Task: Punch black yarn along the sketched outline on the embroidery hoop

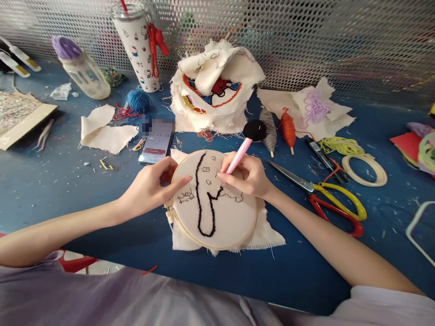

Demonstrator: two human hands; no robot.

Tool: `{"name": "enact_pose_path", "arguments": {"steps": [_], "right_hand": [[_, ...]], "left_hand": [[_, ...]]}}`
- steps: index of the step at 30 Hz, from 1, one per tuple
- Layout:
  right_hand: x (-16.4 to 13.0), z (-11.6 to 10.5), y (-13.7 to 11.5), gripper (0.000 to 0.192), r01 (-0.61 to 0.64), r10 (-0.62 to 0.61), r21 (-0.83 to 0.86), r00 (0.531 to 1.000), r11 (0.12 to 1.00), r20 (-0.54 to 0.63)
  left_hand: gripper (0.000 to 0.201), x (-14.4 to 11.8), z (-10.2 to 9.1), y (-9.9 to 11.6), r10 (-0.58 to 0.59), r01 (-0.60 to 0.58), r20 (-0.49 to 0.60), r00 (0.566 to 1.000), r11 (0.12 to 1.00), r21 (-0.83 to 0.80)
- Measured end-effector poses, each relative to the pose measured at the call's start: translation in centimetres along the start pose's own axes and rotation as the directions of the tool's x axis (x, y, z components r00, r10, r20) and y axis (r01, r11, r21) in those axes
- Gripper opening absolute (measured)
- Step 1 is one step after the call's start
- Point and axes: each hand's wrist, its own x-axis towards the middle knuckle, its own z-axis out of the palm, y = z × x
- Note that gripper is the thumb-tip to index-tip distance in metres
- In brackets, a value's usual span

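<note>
Hands (pixel 149 188) (pixel 248 174) hold hoop (pixel 217 213) and pink needle (pixel 238 156).

Setting was a craft workshop bench. Blue tabletop (pixel 68 190) was littered with thread snippets, cloth scraps (pixel 105 131), yarn spools (pixel 288 128), scissors (pixel 326 194), spare hoops (pixel 364 170). Perforated metal screen (pixel 306 36) backed it; stitched pieces (pixel 214 90) were piled there.
</note>
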Motion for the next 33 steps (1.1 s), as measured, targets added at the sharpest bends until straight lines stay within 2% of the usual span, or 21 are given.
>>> {"name": "enact_pose_path", "arguments": {"steps": [2, 4, 6, 9, 13, 17, 21, 24, 26, 28, 33], "right_hand": [[0.0, 0.0, 0.1, 0.017, -0.012, 0.012, 0.01, 1.0, 1.0, 0.001], [0.0, -0.1, 0.2, 0.018, -0.021, 0.022, 0.02, 1.0, 1.0, -0.014], [0.1, -0.2, 0.2, 0.018, -0.02, 0.021, 0.029, 0.999, 0.999, -0.026], [0.1, -0.2, 0.2, 0.017, -0.02, 0.022, 0.044, 0.999, 0.999, -0.026], [0.2, -0.3, 0.1, 0.017, -0.028, 0.027, 0.057, 0.999, 0.998, 0.018], [0.6, -0.5, -0.6, 0.017, -0.008, 0.01, -0.03, 0.996, 1.0, 0.087], [0.6, -0.5, -1.5, 0.016, 0.027, -0.011, -0.212, 0.997, 0.977, 0.075], [0.1, -0.1, -1.5, 0.012, 0.061, -0.059, -0.309, 0.998, 0.949, 0.015], [-0.3, 0.4, -1.3, 0.008, 0.073, -0.086, -0.322, 0.996, 0.944, -0.025], [-0.6, 0.9, -1.3, 0.007, 0.066, -0.083, -0.319, 0.996, 0.945, -0.037], [-1.4, 1.5, -1.2, 0.008, -0.005, -0.024, -0.296, 0.995, 0.955, -0.094]], "left_hand": [[0.029, 0.5, 0.3, -0.2, 0.028, -0.028, -0.007, 1.0, 0.999, -0.038], [0.03, 1.1, 0.6, -0.4, -0.002, 0.005, 0.013, 1.0, 0.977, -0.211], [0.035, 1.7, 0.8, -0.5, -0.058, 0.065, 0.029, 0.998, 0.92, -0.386], [0.047, 2.5, 0.8, -0.2, -0.107, 0.113, 0.041, 0.993, 0.852, -0.512], [0.033, 3.7, 0.6, 0.7, -0.166, 0.221, 0.151, 0.974, 0.836, -0.502], [0.032, 4.4, 1.5, 0.6, -0.211, 0.284, 0.202, 0.956, 0.838, -0.467], [0.033, 3.9, 2.8, -0.8, -0.152, 0.166, 0.072, 0.986, 0.805, -0.569], [0.034, 3.2, 3.4, -1.9, -0.132, 0.077, -0.058, 0.99, 0.825, -0.56], [0.033, 2.8, 3.6, -2.3, -0.147, 0.069, -0.103, 0.984, 0.838, -0.541], [0.033, 2.7, 3.6, -2.4, -0.172, 0.087, -0.108, 0.979, 0.835, -0.543], [0.034, 2.8, 3.3, -2.2, -0.194, 0.14, -0.035, 0.98, 0.81, -0.569]]}}
